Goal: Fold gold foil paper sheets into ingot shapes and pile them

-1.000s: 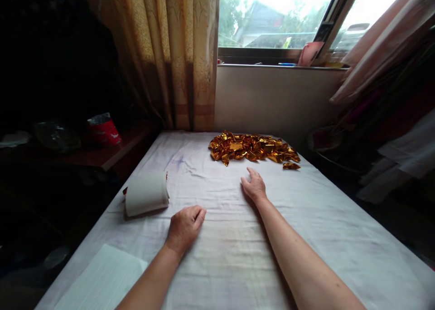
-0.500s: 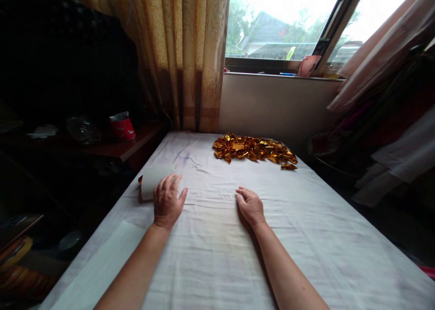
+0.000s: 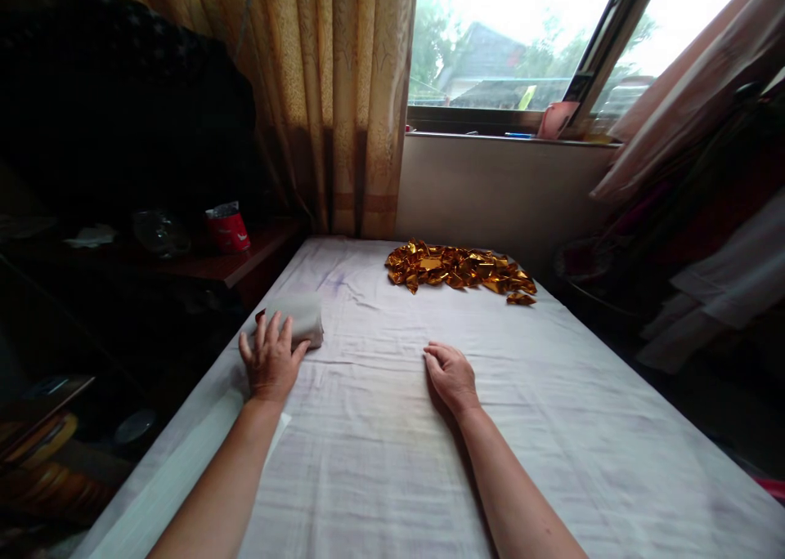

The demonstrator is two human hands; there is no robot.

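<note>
The curled stack of pale paper (image 3: 295,318) is lying near the left edge of the white cloth (image 3: 392,428), and your left hand (image 3: 270,361) is resting against its near side with the fingers (image 3: 271,331) spread, touching it rather than gripping it. Because the stack is sitting so close to the edge, a push outward is likely to send it sliding off toward the dark side table (image 3: 233,265); a loose grab could also be fanning the sheets apart, since nothing is pinching them together. Your right hand (image 3: 452,373) is lying flat on the cloth, fingers lightly curled and close together, holding nothing, well apart from the stack. Farther out, the heap of folded gold foil pieces (image 3: 457,270) is sitting near the window wall; a tug on the cloth could be scattering it, with one piece (image 3: 520,299) already lying loose beside it.
</note>
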